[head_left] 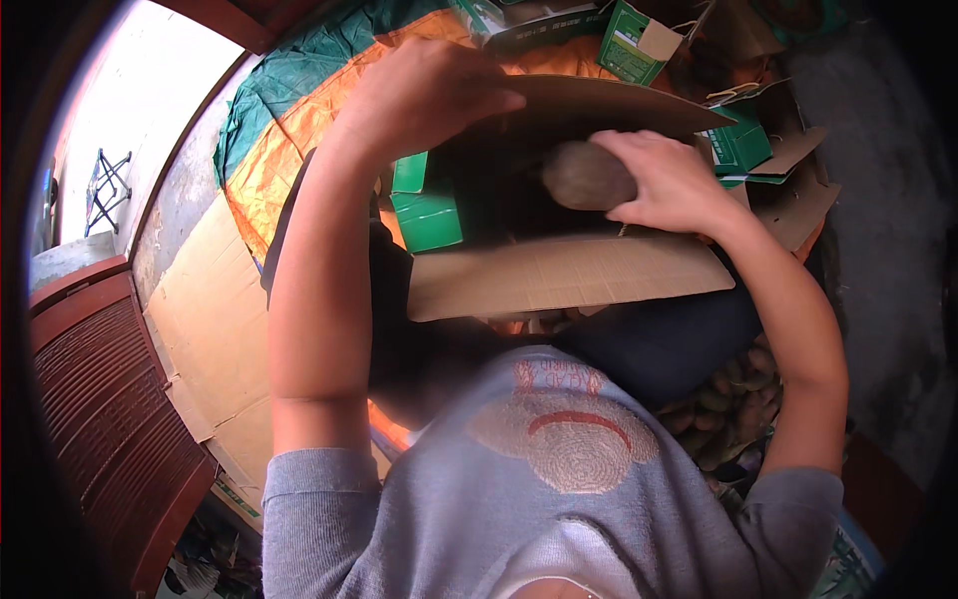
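An open cardboard box [569,275] sits between my legs with its flaps spread and a dark interior. My left hand [434,95] is at the left end of the far flap [609,100], closed on its edge, with part of its fingers out of sight. Over the box opening, my right hand [671,182] grips a rounded, brown-grey lump [589,176], blurred, perhaps a root vegetable or a fruit. Its kind cannot be made out. Green side flaps [429,215] stick out at the box's left end.
Several oval, greenish-brown pieces of produce [733,394] lie heaped beside my right leg. More green cartons [634,45] stand beyond the box. An orange and green sheet [261,160] and flattened cardboard [215,309] cover the floor at left, near a dark red slatted panel [110,399].
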{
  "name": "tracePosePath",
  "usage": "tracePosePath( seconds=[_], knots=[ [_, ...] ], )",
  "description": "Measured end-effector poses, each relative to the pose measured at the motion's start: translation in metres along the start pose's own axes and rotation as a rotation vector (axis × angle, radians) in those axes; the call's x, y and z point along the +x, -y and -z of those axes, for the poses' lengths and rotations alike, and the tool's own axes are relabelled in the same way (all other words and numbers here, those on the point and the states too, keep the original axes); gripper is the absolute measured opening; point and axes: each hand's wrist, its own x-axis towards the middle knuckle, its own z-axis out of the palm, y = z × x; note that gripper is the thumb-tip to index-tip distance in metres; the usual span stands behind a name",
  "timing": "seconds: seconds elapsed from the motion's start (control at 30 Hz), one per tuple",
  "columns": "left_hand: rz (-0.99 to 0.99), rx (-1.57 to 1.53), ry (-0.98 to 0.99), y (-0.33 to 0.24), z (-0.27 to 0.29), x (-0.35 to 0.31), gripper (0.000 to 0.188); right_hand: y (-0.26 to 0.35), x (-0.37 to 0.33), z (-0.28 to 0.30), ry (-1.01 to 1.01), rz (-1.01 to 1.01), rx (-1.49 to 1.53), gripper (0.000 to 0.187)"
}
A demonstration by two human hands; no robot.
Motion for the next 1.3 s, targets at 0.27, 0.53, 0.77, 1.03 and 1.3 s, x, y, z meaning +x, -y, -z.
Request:
tracePosePath(
  seconds=[0.27, 0.53, 0.77, 1.03, 1.3],
  knots=[
    [-0.108, 0.048, 0.103, 0.018, -0.010, 0.006, 0.018, 0.030, 0.139, -0.109, 0.462, 0.047, -0.131, 0.084],
    [-0.095, -0.044, 0.124, 0.018, -0.002, 0.006, 0.018, 0.054, 0.157, -0.144, 0.534, 0.092, -0.138, 0.057],
    [-0.084, -0.032, 0.091, 0.016, -0.005, 0.000, 0.019, 0.039, 0.077, -0.031, 0.262, 0.048, 0.263, 0.055],
    [-0.032, -0.091, 0.048, -0.001, -0.018, 0.011, 0.027, -0.083, -0.197, 0.024, -1.051, -0.258, 0.601, 0.034],
    [0.165, -0.379, -0.333, 0.052, 0.004, 0.014, 0.049, -0.151, -0.392, -0.320, -1.017, -1.181, 0.635, 0.028]
  ],
)
